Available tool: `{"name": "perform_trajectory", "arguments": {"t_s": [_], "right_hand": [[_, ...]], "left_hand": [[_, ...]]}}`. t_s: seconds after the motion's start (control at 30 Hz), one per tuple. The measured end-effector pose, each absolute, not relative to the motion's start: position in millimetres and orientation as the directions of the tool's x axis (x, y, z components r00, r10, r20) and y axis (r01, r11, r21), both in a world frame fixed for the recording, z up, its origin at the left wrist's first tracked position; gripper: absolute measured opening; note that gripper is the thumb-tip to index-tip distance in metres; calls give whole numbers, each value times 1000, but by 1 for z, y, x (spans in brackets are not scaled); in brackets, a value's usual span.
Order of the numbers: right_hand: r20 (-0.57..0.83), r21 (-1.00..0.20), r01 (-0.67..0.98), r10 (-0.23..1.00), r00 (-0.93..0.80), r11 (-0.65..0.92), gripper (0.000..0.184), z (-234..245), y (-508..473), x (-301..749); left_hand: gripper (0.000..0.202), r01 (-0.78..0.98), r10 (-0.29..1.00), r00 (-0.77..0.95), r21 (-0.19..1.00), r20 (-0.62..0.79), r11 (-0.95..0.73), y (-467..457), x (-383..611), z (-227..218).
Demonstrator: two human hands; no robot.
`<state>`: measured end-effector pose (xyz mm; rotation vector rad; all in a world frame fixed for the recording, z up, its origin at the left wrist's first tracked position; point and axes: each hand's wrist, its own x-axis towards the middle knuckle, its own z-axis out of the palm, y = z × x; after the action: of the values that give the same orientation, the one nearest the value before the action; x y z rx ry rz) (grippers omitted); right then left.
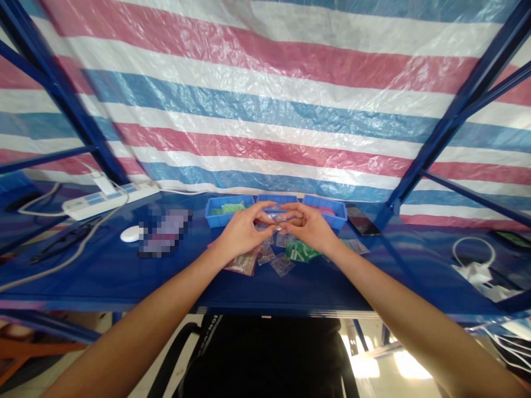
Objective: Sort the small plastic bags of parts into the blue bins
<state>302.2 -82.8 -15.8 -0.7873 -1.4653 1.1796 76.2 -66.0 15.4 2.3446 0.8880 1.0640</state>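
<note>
My left hand (248,228) and my right hand (307,225) meet over the middle of the blue table. Between their pinched fingertips is a small clear plastic bag (271,218); its contents are too small to make out. Below the hands lie several small clear bags (282,265) and a green bag (302,251). A larger reddish-edged clear bag (244,262) sits under my left wrist. Behind the hands stand three blue bins: the left bin (229,220) holds green packets, the right bin (339,217) something pink, and the middle bin (277,198) is mostly hidden by my fingers.
On the left are a white power strip (112,200), a white mouse (130,234) and a blurred-out purple item (168,232). A dark phone (362,219) lies right of the bins. Farther right sits a white charger with cable (475,272). A striped sheet (265,110) hangs behind.
</note>
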Motion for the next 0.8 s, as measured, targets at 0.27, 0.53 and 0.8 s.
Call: {"name": "perform_trajectory", "arguments": {"t_s": [0.27,0.53,0.8], "right_hand": [[399,-903,56,880,-256,425,46,-16,-83,303],[376,-918,7,878,-296,396,44,-13,-87,299],[386,-900,65,858,-339,430,40,-15,-90,299]], "left_hand": [[57,365,665,529,566,528,-739,-70,78,19],[55,384,663,546,551,512,-741,-70,78,16],[58,434,663,550,505,507,-746,-72,78,16]]}}
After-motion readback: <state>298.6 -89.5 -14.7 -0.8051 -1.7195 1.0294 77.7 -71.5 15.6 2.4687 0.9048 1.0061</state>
